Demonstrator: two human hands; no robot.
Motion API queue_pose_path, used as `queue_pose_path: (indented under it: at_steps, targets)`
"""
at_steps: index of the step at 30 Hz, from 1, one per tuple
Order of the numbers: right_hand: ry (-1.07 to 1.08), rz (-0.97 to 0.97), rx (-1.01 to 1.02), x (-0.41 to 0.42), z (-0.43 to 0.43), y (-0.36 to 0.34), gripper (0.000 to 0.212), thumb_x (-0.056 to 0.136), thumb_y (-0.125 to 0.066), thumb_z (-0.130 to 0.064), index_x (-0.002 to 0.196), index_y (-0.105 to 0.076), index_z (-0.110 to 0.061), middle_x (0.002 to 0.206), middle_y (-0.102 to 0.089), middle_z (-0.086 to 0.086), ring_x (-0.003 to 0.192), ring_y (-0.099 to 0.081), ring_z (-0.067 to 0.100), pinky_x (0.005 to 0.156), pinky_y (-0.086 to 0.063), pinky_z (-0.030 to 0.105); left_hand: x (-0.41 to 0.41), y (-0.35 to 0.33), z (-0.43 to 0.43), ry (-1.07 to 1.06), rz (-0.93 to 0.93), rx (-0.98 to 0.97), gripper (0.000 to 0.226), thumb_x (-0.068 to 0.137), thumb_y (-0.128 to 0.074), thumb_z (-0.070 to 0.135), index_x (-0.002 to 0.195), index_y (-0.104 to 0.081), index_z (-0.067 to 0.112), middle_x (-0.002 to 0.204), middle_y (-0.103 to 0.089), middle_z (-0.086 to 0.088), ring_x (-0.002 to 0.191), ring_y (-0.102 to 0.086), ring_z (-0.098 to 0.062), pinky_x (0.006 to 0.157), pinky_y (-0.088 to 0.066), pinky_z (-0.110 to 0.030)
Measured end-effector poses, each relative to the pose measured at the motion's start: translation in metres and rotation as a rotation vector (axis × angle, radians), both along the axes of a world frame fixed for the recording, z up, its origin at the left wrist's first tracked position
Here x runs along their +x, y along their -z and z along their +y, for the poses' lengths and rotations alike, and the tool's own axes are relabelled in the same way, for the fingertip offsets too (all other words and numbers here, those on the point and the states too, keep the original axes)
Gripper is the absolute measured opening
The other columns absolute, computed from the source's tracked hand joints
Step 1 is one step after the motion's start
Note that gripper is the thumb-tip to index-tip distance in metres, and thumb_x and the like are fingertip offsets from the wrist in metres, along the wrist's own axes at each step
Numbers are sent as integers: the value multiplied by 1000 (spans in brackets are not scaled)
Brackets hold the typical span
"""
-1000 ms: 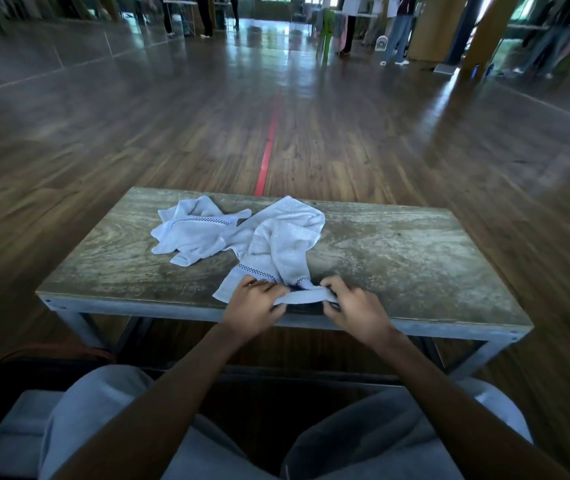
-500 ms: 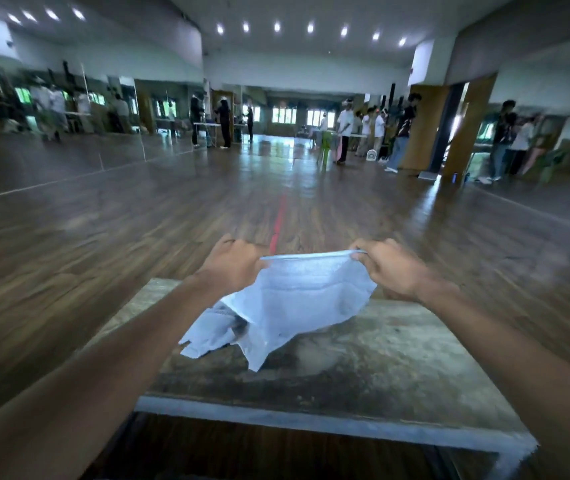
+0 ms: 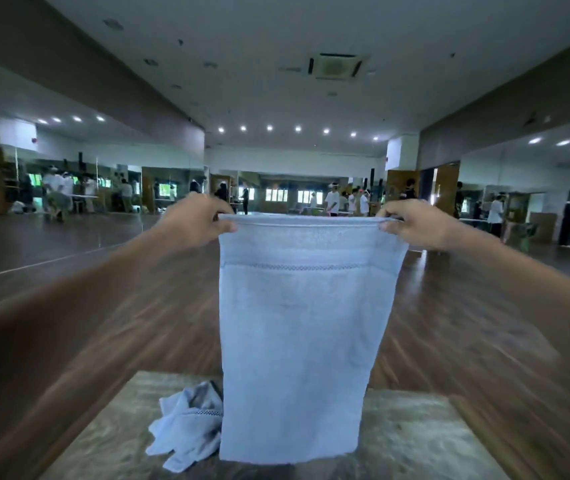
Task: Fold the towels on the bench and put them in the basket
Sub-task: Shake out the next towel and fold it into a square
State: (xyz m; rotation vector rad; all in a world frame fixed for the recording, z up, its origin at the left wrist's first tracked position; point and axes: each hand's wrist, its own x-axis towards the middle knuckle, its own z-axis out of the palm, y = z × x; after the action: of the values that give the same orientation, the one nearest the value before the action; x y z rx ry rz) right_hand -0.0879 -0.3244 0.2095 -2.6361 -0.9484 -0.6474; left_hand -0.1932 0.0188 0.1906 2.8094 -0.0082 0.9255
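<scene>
Two hands are raised out in front of the person at arm's length, each pinching a top corner of one pale blue towel (image 3: 304,341). The left hand (image 3: 200,220) is closed on the left corner, fingers curled over the hem with the thumb tucked beneath. The right hand (image 3: 411,223) grips the right corner the same way, and the top edge runs taut and nearly level between them. From there the towel hangs flat and full length, with a thin woven band crossing it not far below the hem. Its lower edge reaches down in front of the bench (image 3: 415,445); from where I stand I cannot tell whether it touches the top.

On the bench, just left of the hanging cloth, a second towel (image 3: 186,431) of the same pale colour lies crumpled in a heap, a dotted band showing along one fold. The bench top is worn and mottled, grey-brown.

Around it spreads a dark wooden floor (image 3: 120,306), glossy enough to catch the light. Mirrors (image 3: 68,188) line the left wall. Several people (image 3: 332,199) stand far off at the back of the hall near the bright windows. Rows of round ceiling lights (image 3: 269,128) shine overhead, and a square air-conditioning unit (image 3: 335,65) is set into the ceiling.
</scene>
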Motion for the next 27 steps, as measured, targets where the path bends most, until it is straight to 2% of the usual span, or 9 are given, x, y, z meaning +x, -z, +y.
queue_pose_path:
  at_steps: [2, 4, 8, 11, 13, 18, 22, 24, 27]
  targets:
    - [-2, 69, -69, -1, 0, -26, 10, 94, -54, -15, 97, -62, -9, 102, -63, 9, 98, -58, 26, 82, -47, 39, -2, -23, 0, 44, 20, -48, 24, 87, -64, 33, 101, -68, 13, 80, -68, -3, 73, -65, -20, 66, -54, -33]
    - [-13, 132, -86, -1, 0, -48, 6, 92, -56, -12, 92, -61, -15, 100, -64, 7, 98, -60, 25, 86, -50, 42, -3, -41, -1, 51, 13, -37, 21, 86, -65, 28, 96, -70, 10, 71, -63, 0, 65, -61, -15, 56, -48, -25]
    - [11, 68, 5, -5, 0, -82, 11, 90, -58, -8, 87, -59, -18, 92, -62, 0, 89, -59, 19, 73, -49, 30, -5, -67, 5, 72, -11, -116, 21, 87, -64, 27, 102, -71, 14, 73, -61, 4, 60, -50, -7, 51, -37, -17]
    - [20, 75, -30, -9, -2, -96, 5, 90, -59, -8, 91, -62, -12, 85, -61, 2, 76, -54, 14, 63, -43, 22, -9, -83, 12, 70, 85, -156, 22, 93, -55, 30, 105, -69, 17, 89, -69, -4, 71, -59, -13, 57, -42, -19]
    - [23, -8, 49, -8, -5, -104, 4, 91, -59, -10, 91, -62, -13, 84, -60, 1, 74, -54, 14, 59, -41, 20, -10, -91, 10, 32, 40, -104, 25, 97, -48, 27, 102, -66, 10, 91, -68, -8, 71, -58, -17, 56, -41, -23]
    - [3, -28, 95, -13, -9, -111, 7, 92, -57, -12, 88, -61, -15, 86, -60, -1, 79, -55, 11, 63, -40, 20, -8, -97, 1, -14, -99, -89, 23, 95, -53, 29, 103, -65, 11, 92, -67, -7, 65, -56, -16, 52, -40, -22]
    - [3, 107, 41, -14, -16, -111, 7, 92, -57, -12, 93, -64, -10, 96, -65, 9, 94, -60, 25, 75, -46, 28, -9, -94, 3, 55, -113, -140, 23, 92, -58, 28, 101, -68, 9, 95, -66, -6, 85, -60, -19, 71, -43, -24]
    - [14, 210, -15, -14, -24, -111, 11, 92, -57, -15, 98, -65, -11, 102, -65, 10, 99, -60, 25, 79, -47, 31, -14, -95, 5, 142, 43, -170, 18, 92, -59, 25, 98, -68, 11, 97, -68, -3, 89, -60, -17, 77, -44, -25]
    - [-30, 496, -38, -15, -34, -110, 26, 77, -74, -29, 95, -69, -11, 98, -67, 6, 81, -57, 15, 67, -45, 23, -19, -99, 13, 222, 416, -248, 14, 89, -60, 19, 94, -69, 10, 99, -71, -12, 90, -60, -21, 83, -41, -31]
